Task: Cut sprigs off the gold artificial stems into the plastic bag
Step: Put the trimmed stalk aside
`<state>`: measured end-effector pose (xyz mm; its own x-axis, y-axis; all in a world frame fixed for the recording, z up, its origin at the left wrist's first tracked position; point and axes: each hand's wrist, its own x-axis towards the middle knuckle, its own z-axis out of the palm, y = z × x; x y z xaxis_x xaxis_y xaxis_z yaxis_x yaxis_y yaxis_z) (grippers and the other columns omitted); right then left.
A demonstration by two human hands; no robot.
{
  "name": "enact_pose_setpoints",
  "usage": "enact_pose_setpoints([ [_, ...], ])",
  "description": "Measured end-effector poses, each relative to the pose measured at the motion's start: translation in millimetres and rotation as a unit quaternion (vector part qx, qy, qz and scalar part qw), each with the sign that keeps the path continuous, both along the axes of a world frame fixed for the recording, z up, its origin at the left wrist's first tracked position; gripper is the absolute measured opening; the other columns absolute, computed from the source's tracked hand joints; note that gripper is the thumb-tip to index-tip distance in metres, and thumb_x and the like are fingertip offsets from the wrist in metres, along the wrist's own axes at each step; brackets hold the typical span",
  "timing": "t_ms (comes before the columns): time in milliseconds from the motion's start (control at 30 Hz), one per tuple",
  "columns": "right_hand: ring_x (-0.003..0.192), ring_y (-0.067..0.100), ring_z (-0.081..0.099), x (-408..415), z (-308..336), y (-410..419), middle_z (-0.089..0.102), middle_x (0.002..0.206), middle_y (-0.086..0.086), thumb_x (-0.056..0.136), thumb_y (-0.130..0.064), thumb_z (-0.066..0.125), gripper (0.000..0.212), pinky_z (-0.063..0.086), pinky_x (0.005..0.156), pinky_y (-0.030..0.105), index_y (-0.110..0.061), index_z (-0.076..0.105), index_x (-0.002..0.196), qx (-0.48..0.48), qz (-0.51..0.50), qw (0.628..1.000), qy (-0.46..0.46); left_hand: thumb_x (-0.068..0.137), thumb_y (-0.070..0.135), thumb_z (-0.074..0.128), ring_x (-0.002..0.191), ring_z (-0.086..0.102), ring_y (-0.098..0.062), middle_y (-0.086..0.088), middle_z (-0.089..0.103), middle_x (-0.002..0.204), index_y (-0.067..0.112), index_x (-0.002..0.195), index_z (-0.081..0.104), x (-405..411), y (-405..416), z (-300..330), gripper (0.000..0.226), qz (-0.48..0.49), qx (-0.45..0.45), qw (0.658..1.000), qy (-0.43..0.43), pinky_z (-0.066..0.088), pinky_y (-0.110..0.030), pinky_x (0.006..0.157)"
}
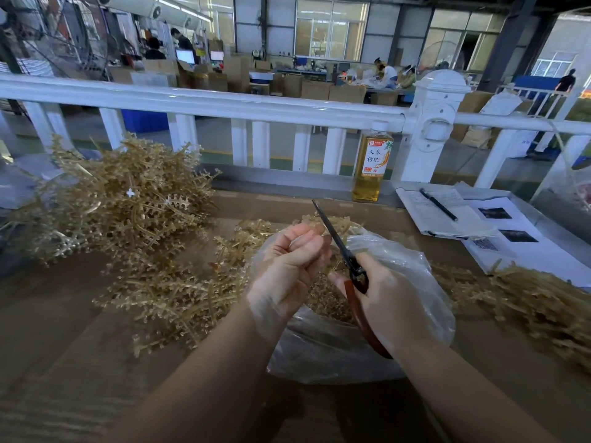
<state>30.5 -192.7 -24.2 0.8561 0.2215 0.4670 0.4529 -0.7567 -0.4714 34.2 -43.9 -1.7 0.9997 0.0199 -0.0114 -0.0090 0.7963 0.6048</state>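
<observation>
Here both hands work over the plastic bag (399, 266), left hand (287, 266) pinching a sprig (315, 223), right hand (388, 298) gripping scissors (339, 241).

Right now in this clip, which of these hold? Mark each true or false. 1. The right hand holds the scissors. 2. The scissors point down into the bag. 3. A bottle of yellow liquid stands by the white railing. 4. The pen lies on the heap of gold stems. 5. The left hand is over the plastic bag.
1. True: the right hand grips the scissors by the red handles.
2. False: the blades point up and away, above the plastic bag.
3. True: the bottle stands upright at the railing.
4. False: the pen lies on papers at the right, apart from the gold stems.
5. True: the left hand, fingers curled, is above the bag's opening.
</observation>
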Motion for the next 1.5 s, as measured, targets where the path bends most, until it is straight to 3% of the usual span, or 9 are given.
enact_pose_setpoints([
  [167,0.065,0.006,0.057,0,1,-2,0.055,0.067,-0.012,0.088,-0.057,0.051,0.033,0.047,0.059,0.025,-0.025,0.057,0.095,0.005,0.002,1.000,0.002,0.086,-0.016,0.047,0.062,0.066,-0.015,-0.010,0.061,0.076,0.000,0.085,0.061,2,-3,-1,0.021,0.031,0.044,0.998,0.040,0.057,-0.024,0.068],
  [533,0.057,0.001,0.053,-3,6,-7,0.053,0.059,-0.011,0.086,-0.059,0.051,0.027,0.039,0.051,0.018,-0.032,0.051,0.087,0.069,0.008,0.997,-0.045,0.091,-0.012,0.044,0.050,0.064,-0.017,-0.010,0.062,0.059,0.010,0.073,0.043,33,-8,15,0.029,0.085,0.017,0.994,0.061,0.056,-0.023,0.051],
  [733,0.068,0.002,0.056,1,9,-9,0.056,0.068,-0.015,0.085,-0.060,0.050,0.032,0.042,0.058,0.016,-0.031,0.056,0.098,0.108,0.004,0.993,-0.048,0.094,-0.011,0.041,0.073,0.060,-0.020,-0.015,0.061,0.084,-0.002,0.102,0.061,60,-19,28,0.024,0.110,-0.048,0.988,0.092,0.056,-0.025,0.069],
  [867,0.079,-0.005,0.054,5,9,-11,0.054,0.069,-0.019,0.087,-0.054,0.057,0.022,0.039,0.063,0.008,-0.035,0.054,0.099,0.103,0.000,0.994,-0.034,0.091,-0.017,0.041,0.104,0.058,-0.020,-0.011,0.056,0.122,0.006,0.131,0.053,73,-26,21,0.047,0.084,0.031,0.988,0.123,0.049,-0.032,0.093],
  [1133,0.065,0.001,0.053,12,-2,-13,0.053,0.064,-0.012,0.089,-0.059,0.050,0.024,0.035,0.052,0.015,-0.035,0.047,0.087,0.043,-0.022,0.999,-0.002,0.091,-0.018,0.038,0.132,0.040,-0.029,-0.019,0.033,0.146,0.001,0.143,0.032,69,-25,17,0.055,0.002,0.122,0.975,0.185,0.037,-0.031,0.108],
  [1233,0.066,0.003,0.053,15,-5,-9,0.055,0.069,-0.010,0.088,-0.058,0.051,0.026,0.038,0.055,0.020,-0.032,0.049,0.089,0.036,-0.023,0.999,0.020,0.092,-0.018,0.035,0.102,0.057,-0.015,-0.022,0.038,0.141,-0.010,0.140,0.033,67,-21,24,0.049,-0.010,0.116,0.973,0.198,0.048,-0.014,0.086],
  [1300,0.068,0.004,0.053,16,-5,-6,0.055,0.071,-0.011,0.089,-0.058,0.050,0.027,0.043,0.057,0.023,-0.032,0.049,0.092,0.015,-0.034,0.999,0.029,0.094,-0.017,0.034,0.066,0.050,-0.005,-0.016,0.054,0.108,-0.020,0.136,0.030,62,-19,31,0.043,-0.028,0.103,0.972,0.210,0.045,-0.006,0.057],
  [1367,0.070,0.008,0.056,15,-6,-4,0.057,0.075,-0.010,0.089,-0.060,0.048,0.030,0.048,0.061,0.028,-0.031,0.050,0.096,-0.006,-0.046,0.998,0.037,0.094,-0.014,0.036,0.062,0.047,-0.005,-0.009,0.050,0.083,-0.019,0.134,0.034,57,-17,30,0.040,-0.036,0.166,0.968,0.184,0.045,-0.009,0.051],
  [1500,0.081,0.015,0.060,12,-6,-3,0.062,0.086,-0.006,0.092,-0.055,0.048,0.032,0.050,0.069,0.033,-0.026,0.053,0.106,-0.032,-0.054,0.997,0.043,0.094,-0.001,0.050,0.061,0.053,-0.013,-0.011,0.055,0.084,-0.009,0.121,0.052,43,-8,26,0.028,0.009,0.268,0.947,0.174,0.043,-0.015,0.044],
])
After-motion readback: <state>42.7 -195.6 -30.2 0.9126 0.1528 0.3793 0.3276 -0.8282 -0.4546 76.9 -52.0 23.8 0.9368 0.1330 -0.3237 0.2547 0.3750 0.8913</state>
